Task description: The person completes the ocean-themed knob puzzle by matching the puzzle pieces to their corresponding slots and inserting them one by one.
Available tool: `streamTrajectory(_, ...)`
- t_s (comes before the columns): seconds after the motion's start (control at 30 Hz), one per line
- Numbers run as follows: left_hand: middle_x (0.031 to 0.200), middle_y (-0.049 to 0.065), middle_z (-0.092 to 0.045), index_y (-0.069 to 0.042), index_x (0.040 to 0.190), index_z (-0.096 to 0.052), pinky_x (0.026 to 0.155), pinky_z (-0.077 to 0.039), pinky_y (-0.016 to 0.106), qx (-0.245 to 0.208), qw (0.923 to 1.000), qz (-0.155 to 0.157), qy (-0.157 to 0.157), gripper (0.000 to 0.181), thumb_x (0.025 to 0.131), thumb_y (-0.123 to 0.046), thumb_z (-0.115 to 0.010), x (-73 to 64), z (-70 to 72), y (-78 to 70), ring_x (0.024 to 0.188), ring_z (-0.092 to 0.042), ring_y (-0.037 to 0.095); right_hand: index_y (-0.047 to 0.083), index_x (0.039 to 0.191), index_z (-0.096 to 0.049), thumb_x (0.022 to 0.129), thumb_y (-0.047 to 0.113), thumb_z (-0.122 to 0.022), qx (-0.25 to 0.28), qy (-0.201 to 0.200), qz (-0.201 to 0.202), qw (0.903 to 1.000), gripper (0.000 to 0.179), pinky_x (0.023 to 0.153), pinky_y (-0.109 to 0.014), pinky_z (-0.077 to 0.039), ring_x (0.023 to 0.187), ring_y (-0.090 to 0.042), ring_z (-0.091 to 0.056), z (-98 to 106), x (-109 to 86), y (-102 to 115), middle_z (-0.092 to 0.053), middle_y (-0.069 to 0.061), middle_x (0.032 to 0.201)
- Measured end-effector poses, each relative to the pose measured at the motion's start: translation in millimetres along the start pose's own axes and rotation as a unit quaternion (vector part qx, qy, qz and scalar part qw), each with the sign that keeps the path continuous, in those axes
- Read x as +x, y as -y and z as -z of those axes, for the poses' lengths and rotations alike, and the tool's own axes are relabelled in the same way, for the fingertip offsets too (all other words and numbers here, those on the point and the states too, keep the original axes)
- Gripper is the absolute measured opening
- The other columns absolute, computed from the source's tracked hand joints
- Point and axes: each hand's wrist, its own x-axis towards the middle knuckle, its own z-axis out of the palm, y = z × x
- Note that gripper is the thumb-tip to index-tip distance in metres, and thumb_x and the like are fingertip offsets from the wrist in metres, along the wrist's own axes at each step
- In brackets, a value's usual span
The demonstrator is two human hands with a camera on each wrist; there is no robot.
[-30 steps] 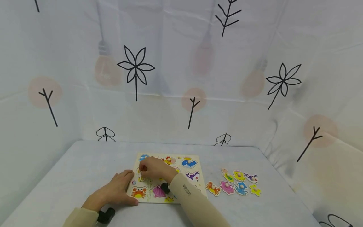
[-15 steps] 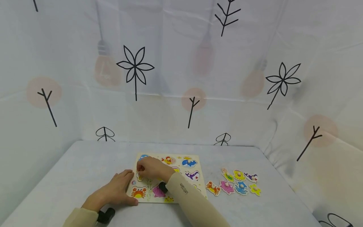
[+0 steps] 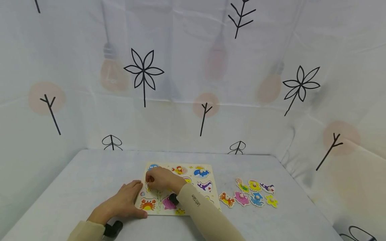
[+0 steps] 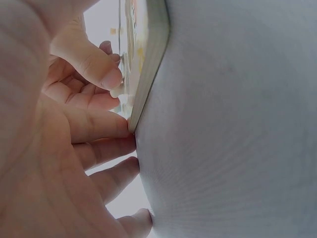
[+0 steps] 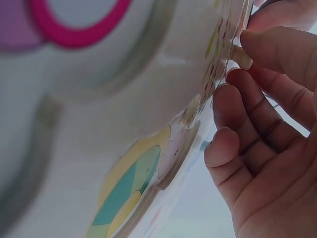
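Across the pale tabletop (image 3: 105,170) lies a puzzle board (image 3: 194,181), long axis left-to-right.

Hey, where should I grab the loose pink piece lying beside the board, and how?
Probably by the pale round knob on the pink piece, pinching it from straight above. The piece lies flat with its knob facing up, and the orange crab piece and blue piece crowd its sides, leaving little room for fingers.
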Motion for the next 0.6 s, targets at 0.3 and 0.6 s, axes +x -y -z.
streamTrajectory(0.3, 0.141, 0.019, -0.041, 0.002, 0.136, -0.045, 0.105, -0.017, 0.072, -0.002, 0.9999, 0.013, 0.006, 0.109, 0.057, -0.064, -0.081, 1.4, -0.4, -1.2, 0.131, -0.038, 0.038, 0.023, 0.097, -0.064, 0.090, 0.027, -0.066, -0.002, -0.004, -0.006, 1.0000, 0.008, 0.064, -0.016, -0.043, 0.074, -0.004, -0.049, 3.3, -8.1, -4.9, -0.053, 0.012, 0.081)
streamTrajectory(0.6, 0.141, 0.018, -0.041, -0.001, 0.135, -0.046, 0.107, -0.016, 0.070, -0.003, 0.9996, 0.027, 0.008, 0.107, 0.056, -0.063, -0.083, 0.9, -1.4, -2.3, 0.131, -0.037, 0.037, 0.022, 0.102, -0.065, 0.089, 0.026, -0.067, -0.004, -0.005, -0.007, 1.0000, 0.014, 0.067, -0.018, -0.044, 0.077, -0.005, -0.049, 10.6, -31.2, -17.1, -0.053, 0.012, 0.083)
